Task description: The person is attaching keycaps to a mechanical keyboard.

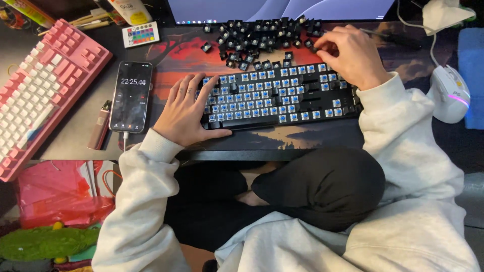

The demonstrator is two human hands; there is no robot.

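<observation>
While two hands (184,108) (350,53) touch one keyboard (277,98).

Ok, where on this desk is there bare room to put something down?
Bare mat lies between the remote, the phone and the keycap pile; a strip runs below the black keyboard. It is crowded above that keyboard, and far left by the pink keyboard.

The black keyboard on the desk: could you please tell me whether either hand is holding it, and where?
The left hand steadies the black keyboard by its left end. The right hand works at the top right corner; its grip cannot be told.
</observation>
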